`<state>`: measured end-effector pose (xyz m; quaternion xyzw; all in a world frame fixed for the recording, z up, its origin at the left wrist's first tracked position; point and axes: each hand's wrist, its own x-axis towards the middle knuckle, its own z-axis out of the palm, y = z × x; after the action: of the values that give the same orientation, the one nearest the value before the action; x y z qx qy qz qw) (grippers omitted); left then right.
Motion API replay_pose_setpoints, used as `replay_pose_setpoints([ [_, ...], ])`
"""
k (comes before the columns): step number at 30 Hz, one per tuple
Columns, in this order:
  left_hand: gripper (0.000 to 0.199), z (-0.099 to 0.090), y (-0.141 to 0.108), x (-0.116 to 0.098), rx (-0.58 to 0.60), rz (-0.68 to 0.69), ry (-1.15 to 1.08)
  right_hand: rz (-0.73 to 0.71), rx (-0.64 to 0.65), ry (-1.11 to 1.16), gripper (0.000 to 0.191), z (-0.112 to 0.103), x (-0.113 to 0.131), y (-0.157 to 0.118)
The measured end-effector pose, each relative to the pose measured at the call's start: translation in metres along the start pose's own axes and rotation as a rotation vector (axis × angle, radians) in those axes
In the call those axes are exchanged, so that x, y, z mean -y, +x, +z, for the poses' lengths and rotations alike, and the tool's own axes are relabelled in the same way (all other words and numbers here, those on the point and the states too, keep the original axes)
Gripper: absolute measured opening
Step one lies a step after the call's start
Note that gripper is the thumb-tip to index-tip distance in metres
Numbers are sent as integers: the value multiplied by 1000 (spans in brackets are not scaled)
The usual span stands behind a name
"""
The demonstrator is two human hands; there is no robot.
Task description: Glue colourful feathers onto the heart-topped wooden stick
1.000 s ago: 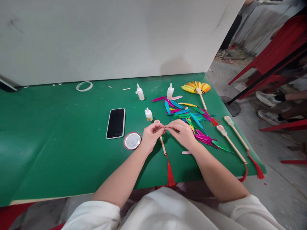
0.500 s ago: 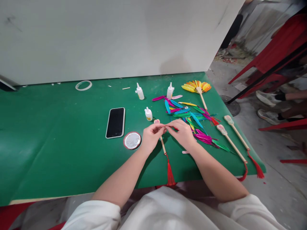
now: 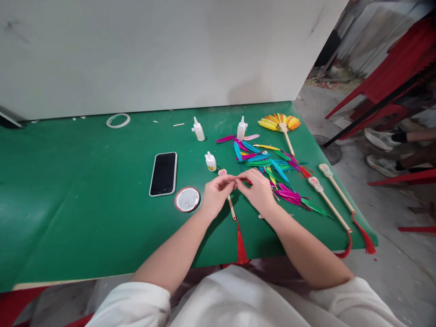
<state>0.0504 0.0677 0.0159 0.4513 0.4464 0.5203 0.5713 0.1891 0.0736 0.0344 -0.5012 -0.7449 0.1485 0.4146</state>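
Observation:
My left hand (image 3: 218, 191) and my right hand (image 3: 256, 190) meet fingertip to fingertip, both pinched closed. Whatever lies between the fingers is too small to make out. Beneath them, on the table, lies a wooden fan handle (image 3: 232, 208) with a red tassel (image 3: 241, 247); its pinkish head shows just past my left fingers. Loose coloured feathers (image 3: 262, 159) in blue, green, magenta and yellow spread beyond my right hand. A small white glue bottle (image 3: 210, 162) stands just past my left hand, and a round metal lid (image 3: 187, 200) lies to its left.
A phone (image 3: 163, 174) lies on the green table (image 3: 85, 195). Two more glue bottles stand farther back, near a tape roll (image 3: 118, 120). At right are a yellow feather fan (image 3: 282, 123) and two tasselled handles (image 3: 329, 204). A white panel (image 3: 153, 54) borders the back.
My hands stay together over the fan handle with almost no movement. My right wrist has shifted slightly, and the view has moved a little.

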Motion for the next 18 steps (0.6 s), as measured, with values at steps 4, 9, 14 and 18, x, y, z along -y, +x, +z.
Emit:
replay_pose_setpoints([
  [4,19,1,0,-2,-23,6,21,-1,-21,-58,9,3,3,-1],
  [9,19,-1,3,-2,-43,-13,1,6,7,38,14,-1,5,1],
  [14,19,-2,5,-2,-76,-26,-63,143,142,227,15,-7,4,2],
  [18,15,-1,5,-2,-75,-33,-46,223,179,249,13,-6,4,2],
])
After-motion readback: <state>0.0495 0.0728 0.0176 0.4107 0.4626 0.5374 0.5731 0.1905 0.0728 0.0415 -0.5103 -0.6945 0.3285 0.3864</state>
